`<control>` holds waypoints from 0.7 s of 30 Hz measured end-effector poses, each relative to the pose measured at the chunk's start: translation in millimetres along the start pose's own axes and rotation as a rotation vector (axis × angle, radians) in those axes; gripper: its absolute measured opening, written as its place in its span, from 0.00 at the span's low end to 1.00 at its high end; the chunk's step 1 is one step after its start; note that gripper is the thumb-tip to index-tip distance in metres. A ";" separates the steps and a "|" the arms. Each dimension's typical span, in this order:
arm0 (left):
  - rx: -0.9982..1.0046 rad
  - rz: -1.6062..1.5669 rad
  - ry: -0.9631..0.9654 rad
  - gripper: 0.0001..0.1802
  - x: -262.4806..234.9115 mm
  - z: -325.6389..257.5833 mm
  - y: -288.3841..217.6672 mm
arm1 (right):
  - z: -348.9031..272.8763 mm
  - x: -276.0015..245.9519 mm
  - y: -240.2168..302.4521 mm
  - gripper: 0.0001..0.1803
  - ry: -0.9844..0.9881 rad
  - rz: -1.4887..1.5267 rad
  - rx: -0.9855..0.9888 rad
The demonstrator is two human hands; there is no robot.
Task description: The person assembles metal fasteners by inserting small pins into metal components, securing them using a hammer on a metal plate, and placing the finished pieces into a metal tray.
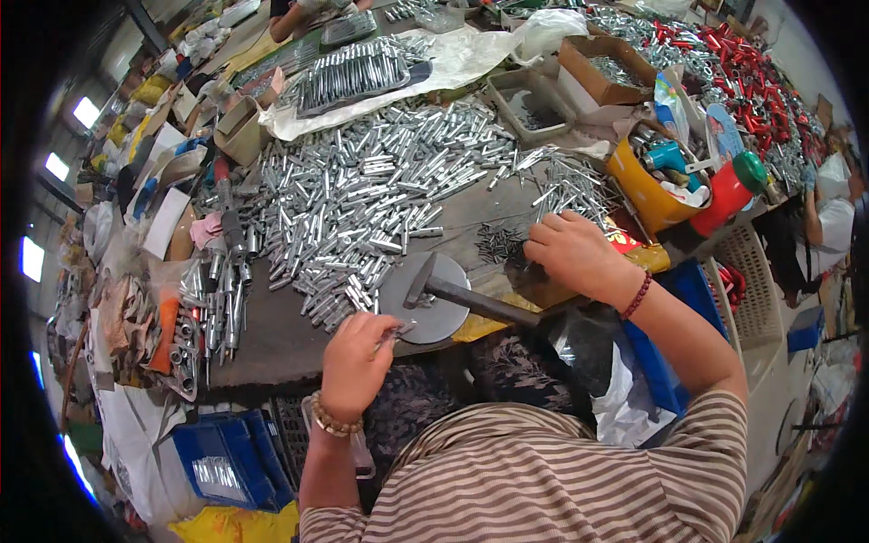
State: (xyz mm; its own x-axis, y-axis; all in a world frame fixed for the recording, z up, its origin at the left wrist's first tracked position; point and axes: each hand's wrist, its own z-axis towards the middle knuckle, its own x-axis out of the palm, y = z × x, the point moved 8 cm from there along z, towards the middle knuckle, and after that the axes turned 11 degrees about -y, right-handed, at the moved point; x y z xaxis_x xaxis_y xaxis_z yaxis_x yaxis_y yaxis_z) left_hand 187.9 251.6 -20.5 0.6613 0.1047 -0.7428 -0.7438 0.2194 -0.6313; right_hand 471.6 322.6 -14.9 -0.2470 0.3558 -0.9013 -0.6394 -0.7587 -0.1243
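My left hand (356, 360) is at the bench's front edge, thumb and fingers pinched on a small silvery metal piece (405, 328) at the rim of a round grey metal plate (445, 324). A hammer (480, 300) lies across this plate, its head on the plate and its handle pointing right. My right hand (579, 258) reaches to a small heap of dark pins (496, 242), fingers curled down at its right side. Whatever its fingertips grip is hidden. Beyond the plate spreads a large heap of silvery metal tubes (362, 190).
Thinner rods (575, 190) lie beyond my right hand. A yellow container (654, 185) and a red bottle with green cap (729, 192) stand at the right. Metal tools (217, 299) crowd the left. A tray of rods (353, 77) sits far back. Another person's hands show at the top.
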 end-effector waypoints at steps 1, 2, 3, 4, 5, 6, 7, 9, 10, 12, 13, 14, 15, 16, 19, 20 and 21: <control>0.078 0.022 -0.028 0.13 2.1 0.3 -0.8 | 0.9 -1.7 -0.1 0.07 -0.002 0.009 -0.005; 0.155 0.046 -0.056 0.13 2.2 0.0 -4.2 | 0.8 0.2 -1.6 0.08 0.048 0.013 0.005; 0.157 0.054 -0.038 0.13 2.4 2.1 -9.8 | -1.9 2.8 -3.1 0.09 0.100 0.016 0.019; 0.146 0.061 -0.038 0.13 2.1 3.1 -13.7 | -2.3 1.9 -2.2 0.09 0.099 0.027 0.012; 0.138 0.063 -0.043 0.14 2.5 3.7 -17.7 | -2.7 0.6 -3.1 0.10 0.089 0.032 0.026; 0.130 0.066 -0.051 0.15 2.5 3.6 -20.7 | -2.0 -1.3 -3.8 0.10 0.077 0.037 0.038; 0.144 0.062 -0.075 0.13 2.8 2.5 -22.4 | -2.2 0.8 -5.2 0.10 0.110 0.036 0.064; 0.137 0.061 -0.108 0.13 7.6 0.2 -15.0 | -1.7 0.3 -3.4 0.10 0.091 0.054 0.081; 0.141 0.053 -0.139 0.12 10.0 -1.0 -10.7 | -0.5 -0.1 -2.5 0.10 0.075 0.062 0.107; 0.140 0.050 -0.184 0.11 12.9 -1.9 -5.7 | 4.0 -4.7 8.5 0.10 0.019 0.118 0.115; 0.138 0.046 -0.199 0.11 12.1 -2.5 -5.3 | 10.9 -15.6 18.6 0.10 -0.079 0.216 0.142; 0.136 0.041 -0.214 0.10 10.9 -3.1 -4.5 | 17.3 -24.6 28.5 0.10 -0.178 0.315 0.170; 0.130 0.043 -0.215 0.10 10.9 -3.9 -2.8 | 23.5 -26.5 40.3 0.10 -0.218 0.404 0.172; 0.144 0.047 -0.217 0.10 10.8 -3.3 -2.6 | 27.9 -24.0 54.8 0.10 -0.215 0.405 0.174; 0.165 0.052 -0.229 0.10 10.9 -1.6 -6.3 | 33.0 -14.5 92.1 0.10 -0.256 0.485 0.188; 0.170 0.058 -0.242 0.09 9.5 -1.3 -8.8 | 32.4 -8.5 99.3 0.10 -0.233 0.460 0.213; 0.167 0.059 -0.241 0.09 9.5 -1.0 -7.6 | 33.1 -2.3 102.3 0.10 -0.207 0.441 0.236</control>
State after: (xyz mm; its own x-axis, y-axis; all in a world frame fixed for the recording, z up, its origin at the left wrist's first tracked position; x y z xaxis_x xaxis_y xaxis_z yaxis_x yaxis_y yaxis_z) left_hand 199.8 249.9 -23.0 0.6360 0.3453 -0.6901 -0.7688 0.3608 -0.5280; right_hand 382.6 262.3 -11.9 -0.6519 0.1488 -0.7435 -0.5826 -0.7259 0.3656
